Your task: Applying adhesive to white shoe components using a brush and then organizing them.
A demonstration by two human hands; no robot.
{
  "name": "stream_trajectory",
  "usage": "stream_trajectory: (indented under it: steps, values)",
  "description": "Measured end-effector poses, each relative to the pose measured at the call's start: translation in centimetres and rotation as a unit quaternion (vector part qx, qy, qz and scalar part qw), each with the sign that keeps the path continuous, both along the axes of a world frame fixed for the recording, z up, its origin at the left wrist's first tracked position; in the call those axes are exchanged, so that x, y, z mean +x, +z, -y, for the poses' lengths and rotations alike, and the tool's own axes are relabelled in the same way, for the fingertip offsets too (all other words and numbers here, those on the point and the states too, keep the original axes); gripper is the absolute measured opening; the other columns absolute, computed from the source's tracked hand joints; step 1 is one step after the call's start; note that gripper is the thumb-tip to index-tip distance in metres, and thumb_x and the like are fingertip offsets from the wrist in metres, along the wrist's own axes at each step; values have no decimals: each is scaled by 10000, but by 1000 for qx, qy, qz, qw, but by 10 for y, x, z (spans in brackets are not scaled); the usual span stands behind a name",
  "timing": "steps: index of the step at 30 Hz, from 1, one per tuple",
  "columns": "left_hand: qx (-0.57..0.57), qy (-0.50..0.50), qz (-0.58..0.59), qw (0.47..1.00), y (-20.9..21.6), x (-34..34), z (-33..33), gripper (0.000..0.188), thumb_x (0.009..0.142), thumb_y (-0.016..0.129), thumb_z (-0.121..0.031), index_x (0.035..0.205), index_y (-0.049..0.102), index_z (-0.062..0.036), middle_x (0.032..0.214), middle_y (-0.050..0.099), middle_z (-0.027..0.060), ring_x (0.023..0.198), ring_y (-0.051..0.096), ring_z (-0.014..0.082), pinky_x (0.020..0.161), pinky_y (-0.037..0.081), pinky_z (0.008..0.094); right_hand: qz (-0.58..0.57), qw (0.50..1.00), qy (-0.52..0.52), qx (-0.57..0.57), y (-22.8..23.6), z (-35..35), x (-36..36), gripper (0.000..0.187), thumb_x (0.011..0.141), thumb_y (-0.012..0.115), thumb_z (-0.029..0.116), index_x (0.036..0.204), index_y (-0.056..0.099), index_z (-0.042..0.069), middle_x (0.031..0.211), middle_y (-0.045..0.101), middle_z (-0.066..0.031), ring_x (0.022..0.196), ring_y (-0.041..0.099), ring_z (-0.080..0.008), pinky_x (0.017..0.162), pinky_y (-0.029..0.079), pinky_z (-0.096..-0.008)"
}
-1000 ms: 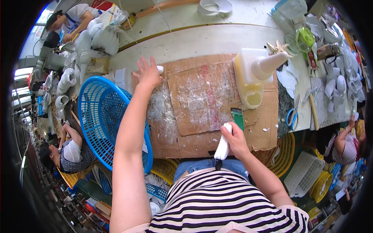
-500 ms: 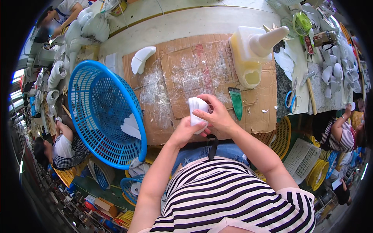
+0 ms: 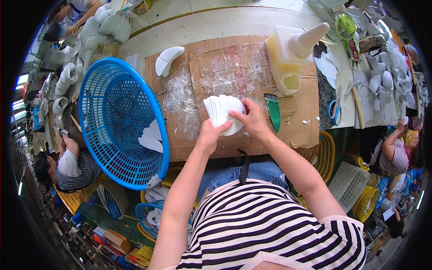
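Note:
A stack of thin white curved pieces (image 3: 221, 110) is fanned out above the near part of the cardboard (image 3: 207, 76). My left hand (image 3: 210, 134) grips its lower left side, thumb on top. At the right side, my right hand (image 3: 253, 118) pinches the stack between thumb and fingers. The undersides of both hands' grips are hidden. Other white curved pieces (image 3: 168, 60) lie at the cardboard's far left. A green serrated spreader (image 3: 273, 112) lies just right of my right hand.
A blue plastic basket (image 3: 163, 118) stands tilted on the left, with white pieces (image 3: 152, 136) inside. At far right is a bottle of yellowish liquid (image 3: 288, 54) with a cone nozzle. Blue-handled scissors (image 3: 335, 110) and a hammer (image 3: 358, 105) lie beyond. Other people work on both sides.
The white stack, compact and upright before, is now spread into a fan. Both hands have moved slightly farther from my body, and the right hand has shifted to the stack's right side.

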State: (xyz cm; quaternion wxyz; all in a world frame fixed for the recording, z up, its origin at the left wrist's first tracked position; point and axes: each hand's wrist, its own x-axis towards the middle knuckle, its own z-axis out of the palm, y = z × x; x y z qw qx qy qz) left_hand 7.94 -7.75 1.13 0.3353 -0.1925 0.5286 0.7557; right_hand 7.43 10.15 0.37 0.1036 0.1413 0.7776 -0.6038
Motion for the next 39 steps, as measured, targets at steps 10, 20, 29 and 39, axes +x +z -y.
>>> stream_trajectory:
  steps: [10,20,29,39]
  values:
    - [-50,31,18,998,-6,-16,1,320,975,678,-257,1203,630,-38,1063,709,62,937,689,161,790,569,337,-57,980,-18,187,-2,9,-11,424,785,838,300,1010,683,-25,899,642,-162,829,621,-287,749,500,-388]
    - [-513,-107,-248,815,-7,-16,-3,613,823,800,-263,1278,543,59,1289,542,250,1182,555,412,961,456,459,-178,937,-35,299,2,-18,6,533,819,798,274,1224,581,4,1121,572,-197,1035,575,-366,895,473,-430]
    - [-496,-261,-560,609,13,20,-4,596,840,730,-144,1387,525,-27,1416,489,177,1341,440,343,1130,340,458,-223,799,285,481,21,-118,78,512,788,620,59,1292,601,152,1286,504,-117,1121,538,-308,944,466,-418]
    - [-412,-303,-651,561,-10,5,-35,387,811,628,-33,1196,648,1,1255,611,144,1183,571,301,1055,427,447,-343,813,297,365,8,-154,49,426,821,647,67,1243,626,124,1270,590,-116,1035,616,-289,864,516,-398]
